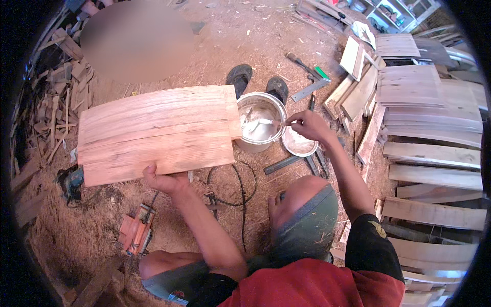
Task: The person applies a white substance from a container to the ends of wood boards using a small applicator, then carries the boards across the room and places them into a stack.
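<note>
- Head view, edges: the wooden panel (158,133) is up in front of the person, left of the white bucket (254,147). Its right end meets the bucket's left rim in view; can't tell if they touch.
- Left end sits near a teal power tool (73,183) and the scrap wood (66,87) along that side.
- Past the far edge: sawdust-strewn floor (220,30), widest room there. Dark footwear (239,78) stands just off the far right corner and behind the bucket.
- Near side is tighter: left forearm, looped cable (243,204), orange power tool (137,229).
- Right of the bucket: round shallow container (300,143), then a metal square (312,90); stacked boards (409,84) line the far right.
- Look: panel is pale reddish-brown, flat, roughly rectangular, dark grain streaks running lengthwise. Short narrower tab on the right end.
- Axis: long axis runs left-right, right end slightly farther from the person. Broad face up, tab end toward the bucket. Some edge bow is likely lens.
- Left hand (171,180): clamped on the panel's near edge, thumb over the face, other fingers mostly hidden.
- Right hand (309,125): fingertips pinched together on a thin tool (280,124), its white-coated end over the bucket's mouth; white material inside.
</note>
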`<state>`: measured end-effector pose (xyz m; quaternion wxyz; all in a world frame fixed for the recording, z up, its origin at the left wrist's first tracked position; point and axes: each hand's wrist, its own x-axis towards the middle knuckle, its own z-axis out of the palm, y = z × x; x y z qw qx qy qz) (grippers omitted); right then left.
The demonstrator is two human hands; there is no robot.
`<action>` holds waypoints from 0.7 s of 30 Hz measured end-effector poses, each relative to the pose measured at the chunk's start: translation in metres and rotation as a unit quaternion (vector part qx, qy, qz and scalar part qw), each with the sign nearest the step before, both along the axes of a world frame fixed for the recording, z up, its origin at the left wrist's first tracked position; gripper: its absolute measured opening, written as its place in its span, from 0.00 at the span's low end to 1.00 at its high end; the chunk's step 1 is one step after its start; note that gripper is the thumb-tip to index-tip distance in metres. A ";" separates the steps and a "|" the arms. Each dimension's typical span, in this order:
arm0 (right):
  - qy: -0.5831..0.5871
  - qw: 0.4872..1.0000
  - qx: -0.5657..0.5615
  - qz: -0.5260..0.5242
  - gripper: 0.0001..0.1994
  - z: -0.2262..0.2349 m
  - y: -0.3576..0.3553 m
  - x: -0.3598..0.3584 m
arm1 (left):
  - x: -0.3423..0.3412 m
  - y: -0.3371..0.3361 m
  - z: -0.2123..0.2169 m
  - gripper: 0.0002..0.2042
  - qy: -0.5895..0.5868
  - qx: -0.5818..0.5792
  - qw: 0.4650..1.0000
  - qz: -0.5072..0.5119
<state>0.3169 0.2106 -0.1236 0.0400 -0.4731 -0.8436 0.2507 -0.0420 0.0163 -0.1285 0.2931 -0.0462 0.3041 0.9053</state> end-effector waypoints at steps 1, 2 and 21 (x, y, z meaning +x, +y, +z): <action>0.003 1.000 0.002 0.001 0.13 0.006 -0.002 0.002 | -0.001 0.002 -0.003 0.36 -0.018 -0.006 1.000 -0.007; 0.045 0.997 -0.042 -0.038 0.13 0.013 -0.004 0.005 | 0.001 0.003 -0.007 0.36 -0.015 -0.004 1.000 -0.005; 0.084 0.969 0.233 -0.019 0.08 0.060 -0.014 -0.049 | 0.043 0.005 -0.006 0.37 -0.044 0.001 0.998 -0.034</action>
